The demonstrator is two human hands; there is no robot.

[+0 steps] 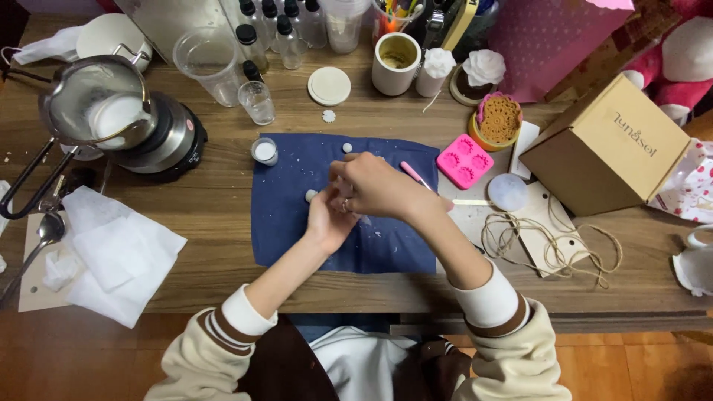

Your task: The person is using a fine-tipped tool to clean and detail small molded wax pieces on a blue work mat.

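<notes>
Both my hands meet over a dark blue cloth (282, 223) spread on the wooden table. My right hand (379, 186) lies across my left hand (327, 219), fingers curled together; whatever they pinch is hidden between them. A small white round piece (310, 195) sits on the cloth, touching my left fingertips. Another small white piece (347, 148) lies near the cloth's far edge, beside a small cup of white wax (264, 151). A pink pen-like tool (413, 174) rests on the cloth just right of my right hand.
A steel pitcher of white liquid (100, 108) sits on a heater at left, above white tissues (111, 256). Clear cups (208, 63), bottles, a cream jar (396, 63) and flower candles stand behind. A pink mould (464, 160), twine (549, 245) and cardboard box (609, 148) lie right.
</notes>
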